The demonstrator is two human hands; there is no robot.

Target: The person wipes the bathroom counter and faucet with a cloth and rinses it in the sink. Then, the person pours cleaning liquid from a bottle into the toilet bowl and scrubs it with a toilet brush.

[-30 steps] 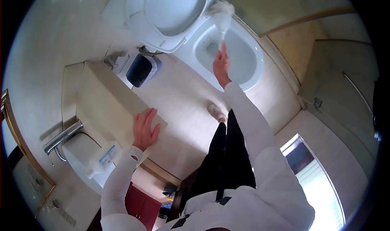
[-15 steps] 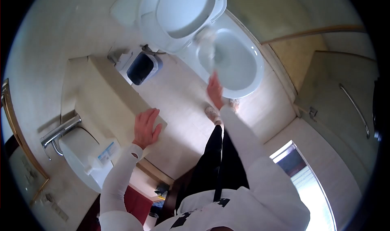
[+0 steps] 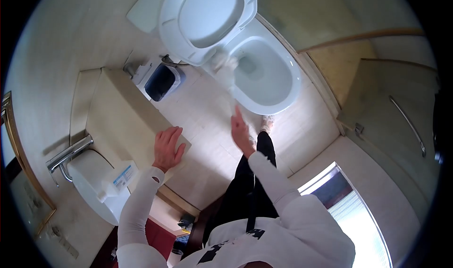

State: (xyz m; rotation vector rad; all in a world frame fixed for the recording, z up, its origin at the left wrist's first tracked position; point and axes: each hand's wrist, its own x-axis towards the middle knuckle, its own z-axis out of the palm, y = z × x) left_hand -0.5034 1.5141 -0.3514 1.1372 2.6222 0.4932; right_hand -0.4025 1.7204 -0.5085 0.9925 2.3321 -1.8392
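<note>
My right hand (image 3: 241, 132) is closed around the handle end of a white toilet brush (image 3: 224, 63), which is blurred and pale. The brush head is over the left rim of the toilet bowl (image 3: 285, 92), close to the seat hinge. Water shows at the bottom of the bowl. Both the seat and the lid (image 3: 207, 14) are raised. My left hand (image 3: 167, 148) lies flat with its fingers stretched out on the edge of the beige counter (image 3: 120, 110), holding nothing.
A dark-lined bin (image 3: 160, 82) stands on the floor between counter and toilet. To the left are a washbasin (image 3: 92, 181), a chrome tap (image 3: 71, 155) and a white bottle (image 3: 109, 190). A glass door with a metal handle (image 3: 408, 126) is at the right.
My right hand has moved left and back towards my body. The brush has shifted from above the bowl's inside to its left rim. My left hand stays on the counter.
</note>
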